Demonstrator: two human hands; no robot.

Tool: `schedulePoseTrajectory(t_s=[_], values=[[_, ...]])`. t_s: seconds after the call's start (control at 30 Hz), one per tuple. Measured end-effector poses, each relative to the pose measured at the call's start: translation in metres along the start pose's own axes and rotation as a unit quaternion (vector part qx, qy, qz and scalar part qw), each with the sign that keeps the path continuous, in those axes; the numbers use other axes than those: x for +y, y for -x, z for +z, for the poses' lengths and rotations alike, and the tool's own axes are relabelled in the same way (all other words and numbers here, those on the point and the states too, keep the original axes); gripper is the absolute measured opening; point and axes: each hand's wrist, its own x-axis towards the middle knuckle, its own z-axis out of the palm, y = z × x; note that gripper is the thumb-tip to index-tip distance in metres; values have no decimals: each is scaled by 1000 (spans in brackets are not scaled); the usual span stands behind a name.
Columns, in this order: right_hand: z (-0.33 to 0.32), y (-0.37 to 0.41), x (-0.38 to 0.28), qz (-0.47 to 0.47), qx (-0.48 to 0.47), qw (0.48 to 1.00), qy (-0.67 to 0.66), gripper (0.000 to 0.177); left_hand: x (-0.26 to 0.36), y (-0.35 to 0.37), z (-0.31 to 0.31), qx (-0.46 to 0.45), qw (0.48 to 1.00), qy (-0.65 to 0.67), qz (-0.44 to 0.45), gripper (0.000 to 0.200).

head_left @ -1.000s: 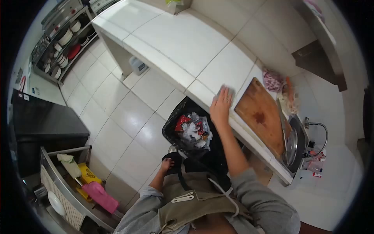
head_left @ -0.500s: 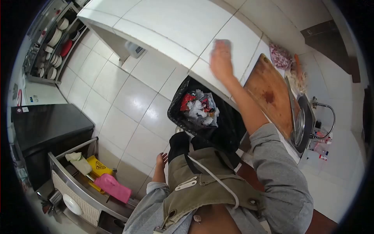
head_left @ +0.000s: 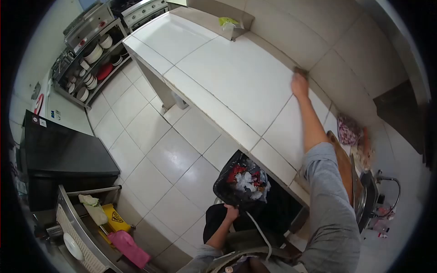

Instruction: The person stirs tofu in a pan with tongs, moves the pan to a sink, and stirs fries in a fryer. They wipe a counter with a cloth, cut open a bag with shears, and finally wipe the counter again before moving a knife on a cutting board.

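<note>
My right hand (head_left: 299, 86) reaches far over the white tiled counter (head_left: 232, 77), closed on a small grey-brown scouring pad (head_left: 301, 71). The pad sits where the counter's back edge meets the tiled wall, mostly covered by the fingers. Low in front of my body, my left hand (head_left: 231, 213) has its fingers curled, right by the near rim of the black-lined trash bin (head_left: 221, 183). What the left fingers hold, if anything, I cannot tell. Crumpled wrappers and white paper (head_left: 247, 182) fill the bin.
Beside my right forearm are a wooden cutting board (head_left: 340, 157), a patterned red-white bag (head_left: 348, 131) and a sink faucet (head_left: 389, 178). A green packet (head_left: 227, 22) lies at the counter's far end. Dish shelves (head_left: 95, 68), a black cabinet (head_left: 68, 159) and a cart with pink cloth (head_left: 129, 248) stand left.
My right hand has slid the pad across the counter to its back edge. My left hand has come up to the bin's near rim, its fingers now curled. The view has shifted.
</note>
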Motion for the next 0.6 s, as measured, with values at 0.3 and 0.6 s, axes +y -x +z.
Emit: schedulePoseTrajectory(t_s=[0.3, 0.6], values=[[-56, 211, -111, -454, -230, 855, -99, 58, -13, -4, 12, 1, 997, -71, 28, 35], [1, 15, 7, -80, 58, 994, -42, 45, -23, 3, 28, 29, 992, -110, 58, 38]])
